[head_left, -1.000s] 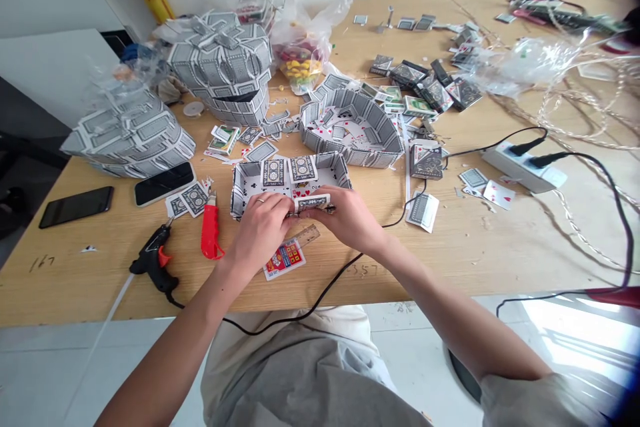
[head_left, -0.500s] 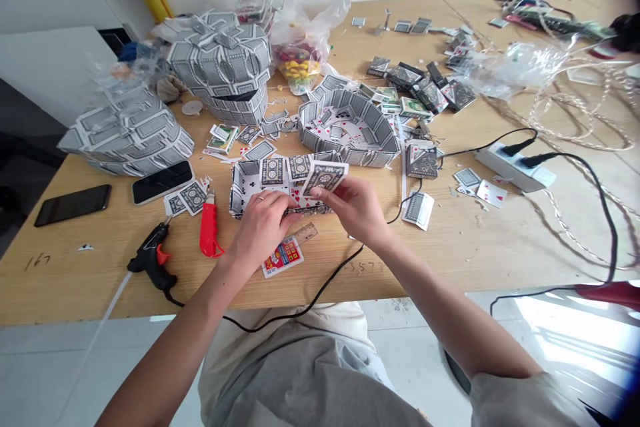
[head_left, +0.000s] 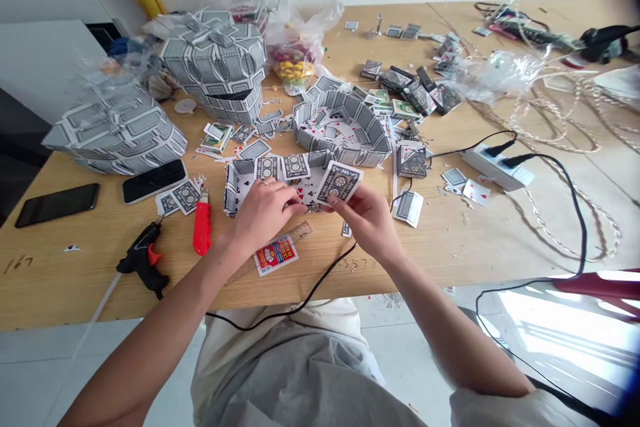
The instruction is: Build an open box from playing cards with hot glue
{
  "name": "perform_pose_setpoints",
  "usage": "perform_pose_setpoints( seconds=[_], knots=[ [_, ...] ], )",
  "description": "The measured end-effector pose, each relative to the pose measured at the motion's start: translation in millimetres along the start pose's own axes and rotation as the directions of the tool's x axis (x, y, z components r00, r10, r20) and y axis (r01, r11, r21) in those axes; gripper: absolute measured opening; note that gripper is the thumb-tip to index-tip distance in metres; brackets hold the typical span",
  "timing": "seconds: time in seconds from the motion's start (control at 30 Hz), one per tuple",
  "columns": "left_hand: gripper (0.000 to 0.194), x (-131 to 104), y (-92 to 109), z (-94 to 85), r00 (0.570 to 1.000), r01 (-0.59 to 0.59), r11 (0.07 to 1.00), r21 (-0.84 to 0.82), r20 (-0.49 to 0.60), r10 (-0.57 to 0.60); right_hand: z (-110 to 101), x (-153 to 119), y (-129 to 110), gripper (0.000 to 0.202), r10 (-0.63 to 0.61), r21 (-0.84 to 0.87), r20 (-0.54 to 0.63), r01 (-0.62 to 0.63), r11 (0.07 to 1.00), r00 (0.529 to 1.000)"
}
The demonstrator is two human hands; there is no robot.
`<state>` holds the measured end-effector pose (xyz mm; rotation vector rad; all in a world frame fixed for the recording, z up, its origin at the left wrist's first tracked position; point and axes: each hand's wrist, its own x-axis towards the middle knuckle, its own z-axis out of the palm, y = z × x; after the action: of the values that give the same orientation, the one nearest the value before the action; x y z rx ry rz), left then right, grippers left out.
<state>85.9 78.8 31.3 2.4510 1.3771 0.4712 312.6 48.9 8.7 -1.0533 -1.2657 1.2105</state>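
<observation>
A shallow box made of playing cards (head_left: 233, 181) lies in front of me, with card faces on its floor and walls. Two patterned card backs (head_left: 295, 167) stand against its far side. My left hand (head_left: 264, 208) is curled over the near wall, fingers bent and thumb close to them, gripping the box there; its fingertips are partly hidden. My right hand (head_left: 369, 221) pinches a playing card (head_left: 341, 181), back side up and tilted, over the box's right end. Under my left wrist a red and blue card (head_left: 276, 255) lies by a ruler (head_left: 300, 233).
A glue gun (head_left: 144, 257), red utility knife (head_left: 202, 225) and two phones (head_left: 155, 181) lie left. Behind are lidded card boxes (head_left: 215, 53), an open card tray (head_left: 345, 155) and card packs (head_left: 413, 161). A black cable crosses the front; a power strip (head_left: 495, 167) sits right.
My right hand has moved the card slightly right, off the box's middle. My left hand has shifted a little over the near wall, with its fingers still bent. The whole view has turned slightly.
</observation>
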Motion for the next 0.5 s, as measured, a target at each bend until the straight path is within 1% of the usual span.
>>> perform_pose_setpoints(
  seconds=[0.13,0.2,0.27,0.33,0.43,0.5],
  knots=[
    [0.012,20.4,-3.8,-13.8,0.981,0.031,0.998,-0.051,0.194,-0.021,-1.8,2.3,12.2,0.030,-0.027,-0.124,-0.022,0.024,0.992,0.999],
    [0.014,27.3,-4.2,-18.9,0.967,0.008,1.000,-0.020,0.256,-0.003,-2.5,4.4,17.0,0.025,-0.042,-0.202,-0.018,0.037,0.979,0.999],
    [0.017,30.4,-2.5,-21.2,0.953,-0.075,0.994,0.075,0.298,0.049,-3.3,5.9,19.2,0.021,-0.049,-0.273,-0.018,0.042,0.961,0.999],
    [0.020,29.8,1.5,-21.2,0.938,-0.202,0.957,0.207,0.323,0.129,-4.2,6.4,18.9,0.019,-0.048,-0.334,-0.019,0.038,0.942,0.999],
    [0.021,25.6,10.6,-20.1,0.901,-0.394,0.830,0.394,0.346,0.263,-4.8,6.1,16.7,0.018,-0.044,-0.399,-0.020,0.032,0.917,0.999],
    [0.023,24.1,17.6,-20.3,0.875,-0.467,0.747,0.473,0.366,0.316,-4.4,5.9,15.8,0.019,-0.051,-0.416,-0.019,0.039,0.909,0.999]
  ],
)
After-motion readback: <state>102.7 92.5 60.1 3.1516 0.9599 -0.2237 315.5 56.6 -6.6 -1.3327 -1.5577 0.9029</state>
